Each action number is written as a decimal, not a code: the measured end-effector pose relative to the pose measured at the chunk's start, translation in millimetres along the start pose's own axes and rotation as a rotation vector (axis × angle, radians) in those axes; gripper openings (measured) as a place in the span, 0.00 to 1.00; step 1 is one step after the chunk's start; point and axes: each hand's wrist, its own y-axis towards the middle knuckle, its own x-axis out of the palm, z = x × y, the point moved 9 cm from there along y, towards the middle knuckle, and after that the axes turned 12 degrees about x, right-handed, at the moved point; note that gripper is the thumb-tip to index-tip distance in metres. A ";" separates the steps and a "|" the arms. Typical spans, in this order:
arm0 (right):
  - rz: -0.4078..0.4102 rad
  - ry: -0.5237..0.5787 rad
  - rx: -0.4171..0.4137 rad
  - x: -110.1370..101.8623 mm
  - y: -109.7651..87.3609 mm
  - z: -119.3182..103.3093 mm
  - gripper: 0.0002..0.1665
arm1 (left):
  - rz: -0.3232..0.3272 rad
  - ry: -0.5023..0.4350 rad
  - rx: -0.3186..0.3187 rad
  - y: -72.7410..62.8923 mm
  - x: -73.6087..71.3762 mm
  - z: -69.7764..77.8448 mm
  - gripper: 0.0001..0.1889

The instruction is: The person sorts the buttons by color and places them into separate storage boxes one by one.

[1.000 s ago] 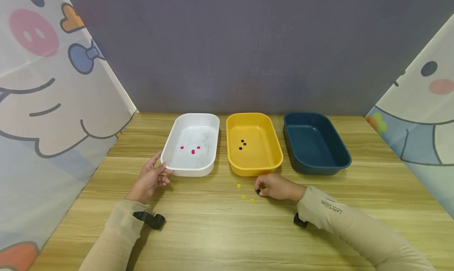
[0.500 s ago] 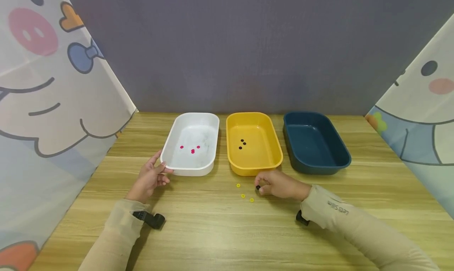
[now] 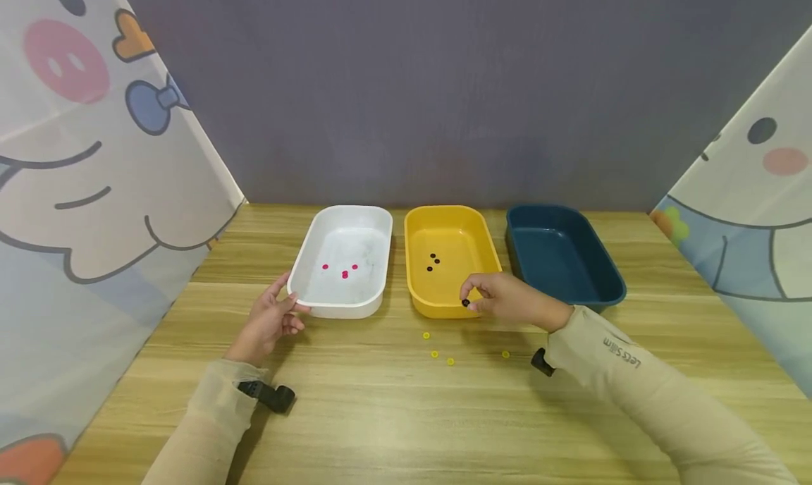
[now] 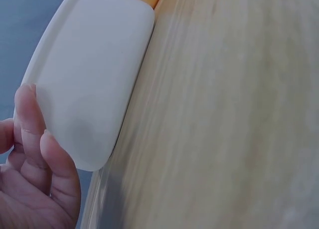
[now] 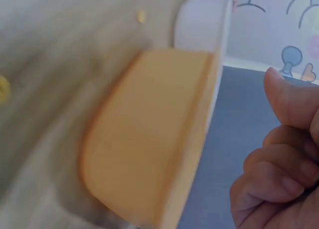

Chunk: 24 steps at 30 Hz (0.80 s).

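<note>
My right hand (image 3: pixel 510 298) pinches a small black button (image 3: pixel 466 303) between thumb and fingertips, over the front rim of the yellow tray (image 3: pixel 421 306). Inside that tray lie 3 black buttons (image 3: pixel 437 261). In the right wrist view the fingers are curled and the button is not visible. My left hand (image 3: pixel 269 323) holds the white tray (image 3: pixel 339 311) by its front left corner, its thumb at the rim and fingers along the outside. Several pink-red buttons (image 3: pixel 354 267) lie in the white tray. On the table in front are several yellow buttons (image 3: pixel 434 354).
A dark blue tray (image 3: pixel 561 259) stands to the right, partly behind my right hand and forearm. The three trays form a row on the wood-grain table (image 3: pixel 380 414). A grey wall (image 3: pixel 406 83) rises behind, with cartoon-printed sheets at both sides.
My right hand has lifted the black button from the table up to the yellow tray's front rim. A yellow button formerly hidden under that hand now shows. My left hand stays at the white tray.
</note>
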 end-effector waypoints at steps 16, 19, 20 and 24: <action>0.027 -0.317 -0.039 -17.0 32.3 -7.7 0.08 | -0.005 0.005 0.021 -0.8 1.2 -1.7 0.32; 0.030 -0.345 -0.028 -20.1 42.6 -8.0 0.09 | 0.003 0.005 0.023 -1.1 1.1 -2.0 0.32; 0.028 -0.346 -0.018 -21.8 46.3 -7.4 0.09 | 0.006 0.006 0.024 -1.2 1.0 -1.7 0.32; -0.001 -0.327 0.033 -28.5 60.3 -5.1 0.09 | 0.012 0.000 0.027 -1.0 0.3 -0.8 0.32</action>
